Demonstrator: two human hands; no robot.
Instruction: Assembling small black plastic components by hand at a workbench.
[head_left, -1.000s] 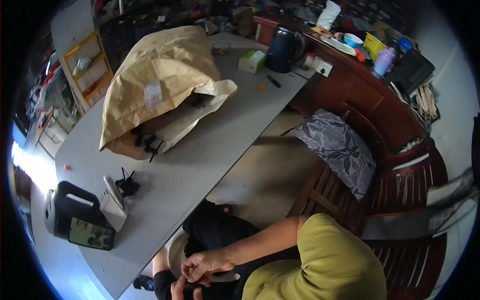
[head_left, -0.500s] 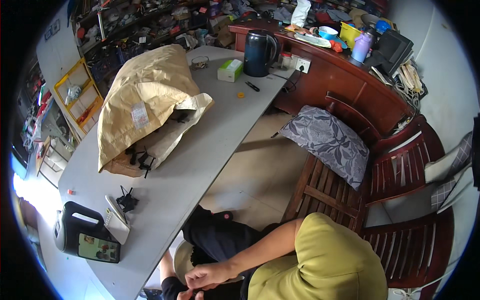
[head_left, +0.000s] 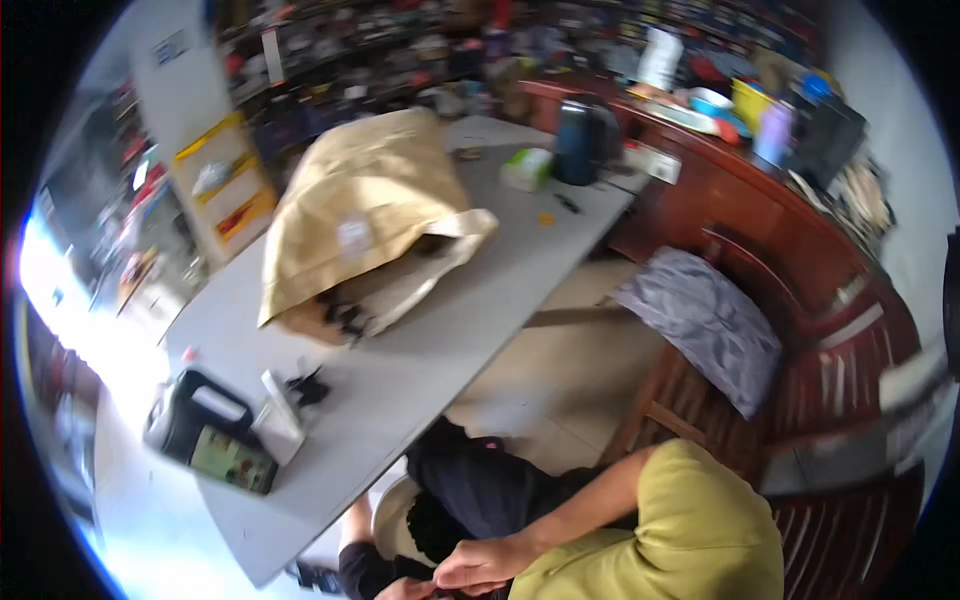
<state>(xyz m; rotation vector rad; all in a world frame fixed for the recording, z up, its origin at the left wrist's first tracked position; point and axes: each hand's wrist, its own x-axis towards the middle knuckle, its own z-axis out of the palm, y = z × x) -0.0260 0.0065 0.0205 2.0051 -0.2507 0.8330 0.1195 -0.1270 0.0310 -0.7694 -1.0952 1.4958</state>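
Observation:
My right hand (head_left: 475,566) is closed at the lower edge, fingers pinched together, in front of my dark trousers. Close against it, my left hand (head_left: 406,590) is also closed and partly cut off by the picture's edge. What the fingers hold, if anything, is hidden and blurred. Just beyond my hands, below the table edge, stands a whitish bucket (head_left: 386,520) with dark contents, partly covered by my leg. On the grey table (head_left: 440,345) lies a large brown paper sack (head_left: 365,190), its mouth facing me and black parts (head_left: 346,318) spilling at the opening.
A black device with a handle and lit screen (head_left: 215,430) stands near the table's left end, beside a white pad (head_left: 281,415) and a black clump (head_left: 308,386). Farther back are a dark kettle (head_left: 574,140) and a tissue box (head_left: 527,169). A slatted wooden bench with a grey cushion (head_left: 705,325) stands right.
The view has swung, so the table and its things sit farther right in the picture, now blurred. My hands stay close together, both closed.

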